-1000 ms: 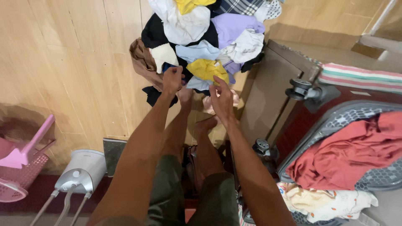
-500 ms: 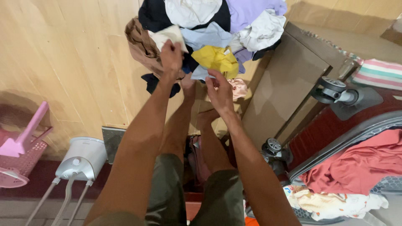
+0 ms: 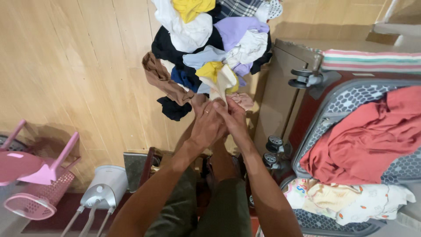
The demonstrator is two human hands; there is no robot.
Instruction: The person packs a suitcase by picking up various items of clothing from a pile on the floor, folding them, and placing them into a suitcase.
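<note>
Hands: your left hand (image 3: 206, 125) and right hand (image 3: 234, 116) both pinch the cream garment (image 3: 222, 83).
Pile: clothes heap (image 3: 210, 39) at 12 o'clock looks largely unsorted.
Suitcase: open case (image 3: 351, 101) at 3 o'clock holds a red cloth (image 3: 368, 136).

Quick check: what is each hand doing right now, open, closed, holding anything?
Left hand: closed on the cream garment, together with the right.
Right hand: closed on the same cream garment.

**No packages, labels, signs or screens**

No package, label, sign or screen can be made out in the head view. Only loose clothing, luggage and household items are shown, and no tag or printed panel is seen on any of them.
</note>
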